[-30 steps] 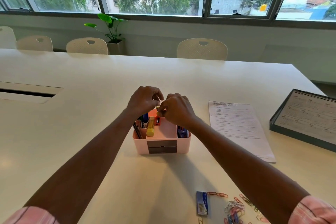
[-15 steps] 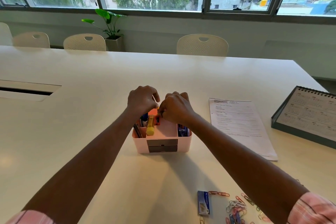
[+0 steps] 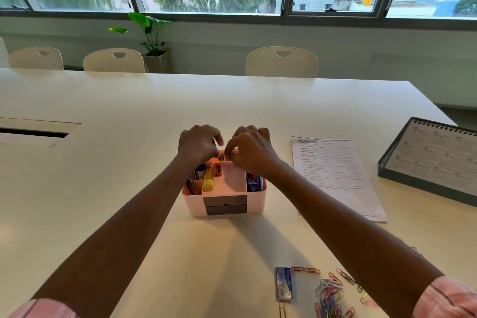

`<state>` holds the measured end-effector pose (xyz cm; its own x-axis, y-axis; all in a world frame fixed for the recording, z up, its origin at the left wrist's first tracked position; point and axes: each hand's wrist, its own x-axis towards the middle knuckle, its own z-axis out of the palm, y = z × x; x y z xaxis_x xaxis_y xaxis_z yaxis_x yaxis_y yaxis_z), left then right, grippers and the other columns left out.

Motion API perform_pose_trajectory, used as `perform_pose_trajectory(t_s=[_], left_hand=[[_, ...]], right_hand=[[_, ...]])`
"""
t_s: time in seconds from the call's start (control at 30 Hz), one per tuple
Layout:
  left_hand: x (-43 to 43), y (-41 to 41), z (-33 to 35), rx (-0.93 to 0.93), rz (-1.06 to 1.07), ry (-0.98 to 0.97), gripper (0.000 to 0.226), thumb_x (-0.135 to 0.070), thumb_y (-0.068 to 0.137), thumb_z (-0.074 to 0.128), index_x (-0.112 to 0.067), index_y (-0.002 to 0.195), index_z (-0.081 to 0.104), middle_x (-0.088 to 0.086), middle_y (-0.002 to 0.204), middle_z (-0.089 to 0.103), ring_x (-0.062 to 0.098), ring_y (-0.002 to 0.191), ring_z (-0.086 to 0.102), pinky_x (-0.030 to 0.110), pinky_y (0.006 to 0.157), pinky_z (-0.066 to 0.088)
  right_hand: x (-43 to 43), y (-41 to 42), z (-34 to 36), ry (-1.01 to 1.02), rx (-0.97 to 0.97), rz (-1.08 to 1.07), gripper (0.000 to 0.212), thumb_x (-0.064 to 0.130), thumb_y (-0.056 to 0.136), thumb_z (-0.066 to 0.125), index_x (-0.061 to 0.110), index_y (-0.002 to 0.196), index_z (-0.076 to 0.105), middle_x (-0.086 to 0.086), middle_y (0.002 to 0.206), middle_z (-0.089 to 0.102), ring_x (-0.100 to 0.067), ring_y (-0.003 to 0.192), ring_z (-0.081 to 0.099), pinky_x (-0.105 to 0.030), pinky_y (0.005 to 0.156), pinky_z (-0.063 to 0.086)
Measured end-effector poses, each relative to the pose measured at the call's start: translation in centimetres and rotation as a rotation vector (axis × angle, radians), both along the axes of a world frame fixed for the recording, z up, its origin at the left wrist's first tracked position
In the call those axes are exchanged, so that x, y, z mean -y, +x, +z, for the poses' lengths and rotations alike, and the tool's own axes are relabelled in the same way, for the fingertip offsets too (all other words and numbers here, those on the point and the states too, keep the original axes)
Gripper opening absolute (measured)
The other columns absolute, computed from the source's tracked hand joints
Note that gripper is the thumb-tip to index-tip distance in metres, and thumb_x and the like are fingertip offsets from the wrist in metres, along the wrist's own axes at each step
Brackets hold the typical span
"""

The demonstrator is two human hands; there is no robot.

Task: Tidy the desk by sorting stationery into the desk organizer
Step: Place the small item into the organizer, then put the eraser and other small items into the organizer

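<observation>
A pink desk organizer (image 3: 196, 204) with two grey drawers stands mid-table. It holds a yellow marker (image 3: 208, 181), dark pens (image 3: 192, 186), a small orange item (image 3: 217, 170) and blue items (image 3: 254, 182) in its right slot. My left hand (image 3: 197, 143) and my right hand (image 3: 251, 148) hover over its back compartment, fingers curled, fingertips meeting. Together they pinch a small object (image 3: 221, 155), mostly hidden by the fingers. Loose paper clips (image 3: 330, 289) and a small blue box (image 3: 283, 283) lie near the front edge.
A printed sheet (image 3: 333, 173) lies right of the organizer, with a spiral desk calendar (image 3: 436, 157) beyond it. A cable slot (image 3: 33, 133) is cut into the table at left. Chairs (image 3: 281, 62) and a potted plant (image 3: 152, 41) stand behind the table.
Both hands stay over the organizer's back compartment, fingertips working together on the small object. They have barely shifted; the view has tilted slightly.
</observation>
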<state>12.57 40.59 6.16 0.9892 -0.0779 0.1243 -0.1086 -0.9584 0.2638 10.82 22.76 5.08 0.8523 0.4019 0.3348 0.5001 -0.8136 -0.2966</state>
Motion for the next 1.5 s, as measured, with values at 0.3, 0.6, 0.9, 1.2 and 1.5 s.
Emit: perform_pose_trajectory(t_s=[0.3,0.6,0.9,1.2,1.5], left_hand=[[0.6,-1.2,0.5,0.104,0.004,-0.092,0.042,-0.035,0.084,0.086,-0.022,0.121,0.074,-0.003,0.106,0.078,0.021,0.100,0.073,0.042,0.088,0.058],[7.7,-14.7,0.5,0.162,-0.210,-0.453,0.047,-0.028,0.090,0.082,-0.028,0.135,0.067,-0.011,0.130,0.068,0.006,0.113,0.062,0.026,0.094,0.053],[10.6,-22.9,-6.5,-0.333,-0.305,-0.237,0.080,-0.049,0.075,0.090,-0.039,0.146,0.056,-0.015,0.148,0.053,0.005,0.130,0.049,0.030,0.103,0.052],[11.5,-24.5,-7.2,-0.321,-0.318,-0.051,0.063,-0.043,0.085,0.083,-0.030,0.143,0.062,-0.011,0.136,0.059,0.008,0.123,0.052,0.030,0.099,0.054],[11.3,-25.1,-4.8,-0.518,0.011,-1.088,0.038,-0.054,0.086,0.081,-0.025,0.111,0.080,-0.004,0.103,0.080,0.018,0.101,0.072,0.029,0.080,0.059]], right_hand=[[4.4,-2.3,0.7,0.128,-0.017,-0.037,0.049,0.040,0.096,0.072,0.025,0.142,0.062,-0.001,0.147,0.060,-0.023,0.136,0.054,-0.041,0.108,0.032],[13.1,-11.6,-1.1,-0.017,-0.355,-0.026,0.100,0.067,0.088,0.070,0.033,0.166,0.018,-0.001,0.174,0.018,-0.025,0.160,0.016,-0.049,0.127,0.018],[18.2,-20.4,-5.1,0.024,-0.488,-0.043,0.078,0.064,0.088,0.071,0.046,0.155,0.036,0.009,0.169,0.029,-0.020,0.157,0.026,-0.052,0.123,0.034],[17.9,-23.8,-5.7,0.112,-0.446,0.001,0.057,0.051,0.094,0.071,0.039,0.147,0.052,0.009,0.158,0.047,-0.012,0.143,0.044,-0.043,0.112,0.050],[15.1,-22.6,-4.1,0.310,-0.323,0.138,0.057,0.026,0.091,0.081,0.030,0.143,0.058,0.010,0.135,0.061,0.000,0.114,0.063,-0.019,0.089,0.059]])
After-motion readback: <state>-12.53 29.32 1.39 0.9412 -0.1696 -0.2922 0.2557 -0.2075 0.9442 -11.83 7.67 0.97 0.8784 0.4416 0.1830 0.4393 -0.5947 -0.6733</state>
